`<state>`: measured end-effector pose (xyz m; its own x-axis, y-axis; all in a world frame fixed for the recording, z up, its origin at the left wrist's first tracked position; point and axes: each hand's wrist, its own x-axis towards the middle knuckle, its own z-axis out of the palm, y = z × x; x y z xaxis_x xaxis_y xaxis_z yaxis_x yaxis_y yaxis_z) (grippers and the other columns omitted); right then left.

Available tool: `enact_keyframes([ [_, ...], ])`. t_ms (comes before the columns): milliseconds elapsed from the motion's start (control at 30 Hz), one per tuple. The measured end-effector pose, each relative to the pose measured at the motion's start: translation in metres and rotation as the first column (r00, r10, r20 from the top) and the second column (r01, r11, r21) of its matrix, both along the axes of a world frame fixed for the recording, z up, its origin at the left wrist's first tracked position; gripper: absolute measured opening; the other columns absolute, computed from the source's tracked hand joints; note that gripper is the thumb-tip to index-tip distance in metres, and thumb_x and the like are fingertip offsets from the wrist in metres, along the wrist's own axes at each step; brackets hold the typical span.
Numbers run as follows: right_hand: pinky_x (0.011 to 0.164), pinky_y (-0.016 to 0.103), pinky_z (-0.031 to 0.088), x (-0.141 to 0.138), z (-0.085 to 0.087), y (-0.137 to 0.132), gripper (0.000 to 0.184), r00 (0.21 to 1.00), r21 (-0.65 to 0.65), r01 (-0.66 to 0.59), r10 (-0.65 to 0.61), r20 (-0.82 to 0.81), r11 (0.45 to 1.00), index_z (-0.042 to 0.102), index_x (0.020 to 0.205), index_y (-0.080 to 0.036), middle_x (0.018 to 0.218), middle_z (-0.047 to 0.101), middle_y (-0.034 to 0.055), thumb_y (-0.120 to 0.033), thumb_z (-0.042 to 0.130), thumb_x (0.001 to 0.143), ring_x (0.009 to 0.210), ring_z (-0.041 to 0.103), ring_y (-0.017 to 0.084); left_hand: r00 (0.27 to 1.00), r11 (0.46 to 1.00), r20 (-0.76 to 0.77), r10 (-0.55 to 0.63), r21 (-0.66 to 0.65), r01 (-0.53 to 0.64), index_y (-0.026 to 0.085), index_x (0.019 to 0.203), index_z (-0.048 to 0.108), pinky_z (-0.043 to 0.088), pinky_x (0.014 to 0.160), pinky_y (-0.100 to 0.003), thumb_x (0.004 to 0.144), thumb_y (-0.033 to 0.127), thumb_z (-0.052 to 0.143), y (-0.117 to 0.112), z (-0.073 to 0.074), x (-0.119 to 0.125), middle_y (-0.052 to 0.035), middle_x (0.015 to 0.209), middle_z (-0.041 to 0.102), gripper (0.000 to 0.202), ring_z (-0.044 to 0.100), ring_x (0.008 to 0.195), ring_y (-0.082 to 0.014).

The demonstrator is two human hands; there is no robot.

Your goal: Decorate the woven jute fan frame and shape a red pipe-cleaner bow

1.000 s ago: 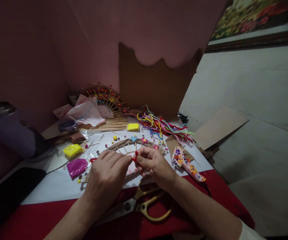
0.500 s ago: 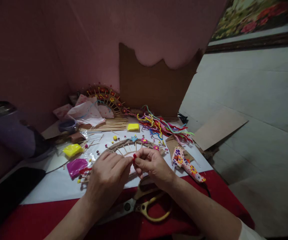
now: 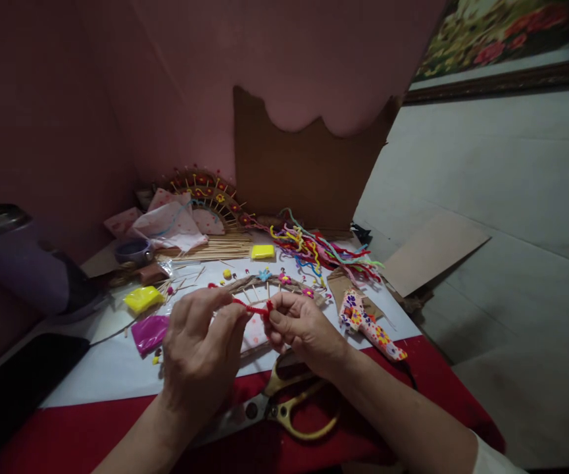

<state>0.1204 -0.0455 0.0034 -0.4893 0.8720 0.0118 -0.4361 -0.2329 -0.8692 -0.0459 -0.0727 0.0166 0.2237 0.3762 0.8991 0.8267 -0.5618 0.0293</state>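
Head view, and out went the left hand (image 3: 202, 345), sliding left from the right hand (image 3: 308, 329)! Half a second earlier their fingertips nearly met; now a straight run of red stem (image 3: 253, 309) stretched between them. Both held it in narrow pinches, the right one at a bunched end. That length looked unbent, so the shaping seemed unfinished. The stem sat before the arch (image 3: 242, 285), with scissors (image 3: 273, 409) nearer, over the red cloth (image 3: 442, 395).
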Motion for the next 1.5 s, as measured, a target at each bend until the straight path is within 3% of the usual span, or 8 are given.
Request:
enact_keyframes([
  [133,0.038,0.013,0.031,-0.001,0.001,-0.001,0.028,1.000,-0.006,0.025,-0.025,0.002,1.000,0.055,0.075,-0.015,0.058,0.055,-0.0037,-0.033,0.075,0.068,0.046,0.046,0.004,0.993,0.988,0.057,-0.105,-0.108,0.111,0.016,0.081,0.060,0.045,0.067,-0.030,0.076,0.008,0.063,-0.003,-0.003,0.002,-0.0054,0.076,0.065,0.010,0.059,0.071,-0.0176],
  [300,0.040,0.015,0.031,-0.003,0.001,-0.002,0.029,0.995,0.089,0.065,-0.071,0.065,0.994,0.055,0.075,-0.015,0.056,0.053,-0.0042,-0.037,0.073,0.070,0.046,0.045,0.005,0.905,0.891,0.325,-0.274,-0.268,0.366,0.018,0.089,0.061,0.047,0.063,-0.022,0.080,0.007,0.059,-0.007,-0.003,0.011,-0.0008,0.077,0.067,0.014,0.061,0.069,-0.0118],
  [533,0.044,0.018,0.031,-0.005,0.003,-0.004,0.029,0.977,0.192,0.127,-0.156,0.145,0.973,0.055,0.072,-0.015,0.053,0.049,-0.0061,-0.039,0.072,0.070,0.044,0.040,0.005,0.680,0.650,0.720,-0.142,-0.451,0.612,0.021,0.080,0.066,0.044,0.049,-0.019,0.081,0.019,0.061,-0.010,-0.003,0.017,0.0024,0.071,0.060,0.006,0.056,0.058,-0.0090],
  [700,0.043,0.018,0.031,-0.005,0.000,-0.004,0.028,0.981,0.173,0.129,-0.152,0.124,0.976,0.056,0.072,-0.015,0.053,0.049,-0.0059,-0.038,0.071,0.070,0.044,0.038,0.005,0.592,0.582,0.805,-0.043,-0.461,0.670,0.019,0.077,0.067,0.043,0.044,-0.018,0.077,0.025,0.065,-0.010,-0.002,0.020,0.0017,0.069,0.061,0.005,0.052,0.052,-0.0080],
  [900,0.041,0.018,0.031,-0.005,0.001,-0.005,0.027,0.986,0.103,0.116,-0.126,0.106,0.988,0.057,0.070,-0.015,0.052,0.050,-0.0053,-0.035,0.073,0.067,0.043,0.040,0.005,0.676,0.602,0.731,-0.087,-0.503,0.621,0.019,0.079,0.065,0.044,0.050,-0.020,0.079,0.022,0.062,-0.011,-0.002,0.018,0.0007,0.072,0.063,0.004,0.055,0.057,-0.0098],
  [1167,0.038,0.017,0.029,-0.003,0.009,-0.008,0.025,0.997,-0.044,0.063,-0.061,0.055,0.997,0.056,0.065,-0.014,0.049,0.051,-0.0043,-0.031,0.074,0.064,0.040,0.041,0.005,0.822,0.744,0.487,-0.294,-0.424,0.517,0.018,0.087,0.058,0.048,0.060,-0.023,0.083,0.008,0.053,-0.007,-0.001,0.014,-0.0020,0.079,0.062,0.012,0.059,0.069,-0.0118],
  [1300,0.037,0.016,0.027,-0.002,0.013,-0.009,0.024,0.999,-0.113,0.031,-0.030,0.014,0.993,0.056,0.064,-0.013,0.049,0.050,-0.0046,-0.027,0.075,0.062,0.040,0.042,0.005,0.856,0.799,0.358,-0.372,-0.347,0.492,0.017,0.090,0.057,0.049,0.067,-0.023,0.082,0.001,0.051,-0.005,0.000,0.013,-0.0027,0.082,0.063,0.019,0.059,0.077,-0.0114],
  [1500,0.037,0.016,0.025,0.001,0.018,-0.011,0.021,0.995,-0.205,-0.081,0.067,-0.076,0.975,0.055,0.064,-0.013,0.052,0.049,-0.0047,-0.021,0.075,0.061,0.040,0.039,0.003,0.877,0.822,0.243,-0.415,-0.313,0.476,0.018,0.090,0.059,0.050,0.068,-0.022,0.082,0.000,0.049,-0.004,0.001,0.008,-0.0040,0.087,0.064,0.022,0.061,0.080,-0.0120],
])
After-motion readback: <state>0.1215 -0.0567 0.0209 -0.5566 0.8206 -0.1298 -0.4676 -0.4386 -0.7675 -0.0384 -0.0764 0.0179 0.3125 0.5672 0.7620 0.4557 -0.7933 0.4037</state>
